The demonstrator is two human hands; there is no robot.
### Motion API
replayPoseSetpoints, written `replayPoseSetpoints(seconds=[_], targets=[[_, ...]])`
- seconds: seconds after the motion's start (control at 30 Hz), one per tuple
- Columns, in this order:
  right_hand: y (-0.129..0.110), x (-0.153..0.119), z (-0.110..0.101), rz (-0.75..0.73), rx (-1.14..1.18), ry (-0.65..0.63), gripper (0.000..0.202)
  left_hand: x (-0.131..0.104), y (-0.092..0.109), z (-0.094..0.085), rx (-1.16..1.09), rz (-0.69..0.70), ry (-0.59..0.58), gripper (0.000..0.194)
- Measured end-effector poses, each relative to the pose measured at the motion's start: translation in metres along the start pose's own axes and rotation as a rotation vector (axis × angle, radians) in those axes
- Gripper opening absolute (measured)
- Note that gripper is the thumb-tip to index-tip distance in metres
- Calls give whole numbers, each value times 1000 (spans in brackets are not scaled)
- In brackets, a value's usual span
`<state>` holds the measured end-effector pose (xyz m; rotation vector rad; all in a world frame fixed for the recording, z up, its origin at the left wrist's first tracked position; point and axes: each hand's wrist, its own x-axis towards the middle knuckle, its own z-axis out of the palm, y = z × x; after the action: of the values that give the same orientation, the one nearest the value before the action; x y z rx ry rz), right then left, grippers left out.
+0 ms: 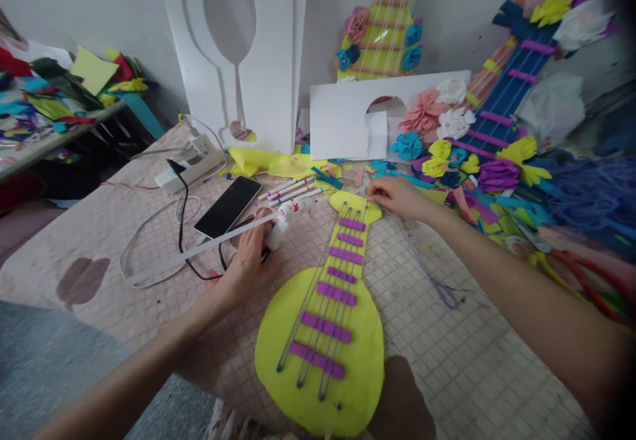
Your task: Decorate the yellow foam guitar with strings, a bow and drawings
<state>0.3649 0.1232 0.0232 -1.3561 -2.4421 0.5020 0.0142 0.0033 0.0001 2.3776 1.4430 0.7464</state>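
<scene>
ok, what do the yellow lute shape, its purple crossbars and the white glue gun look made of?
Yellow lute shape: matte, probably paper or thin fabric over board; flat, slightly uneven edge.
Purple crossbars: likely folded or rolled paper, matte; slightly irregular edges.
White glue gun: likely hard plastic; smooth rounded body, gloss unclear.

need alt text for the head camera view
A stringed yellow lute-shaped cutout lies on a tabletop; a person's right hand is at its far end, and the left hand holds a white glue gun near a black phone.
</scene>
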Motion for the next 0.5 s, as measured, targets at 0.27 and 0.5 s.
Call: replayPoseSetpoints(seconds=[0.27, 0.5], targets=[[6, 0, 16, -1, 3, 106, 11, -34, 22, -17, -13, -16, 123, 81], [4, -13, 19, 48, 48, 154, 9, -50, 63, -16, -37, 73, 256, 33]])
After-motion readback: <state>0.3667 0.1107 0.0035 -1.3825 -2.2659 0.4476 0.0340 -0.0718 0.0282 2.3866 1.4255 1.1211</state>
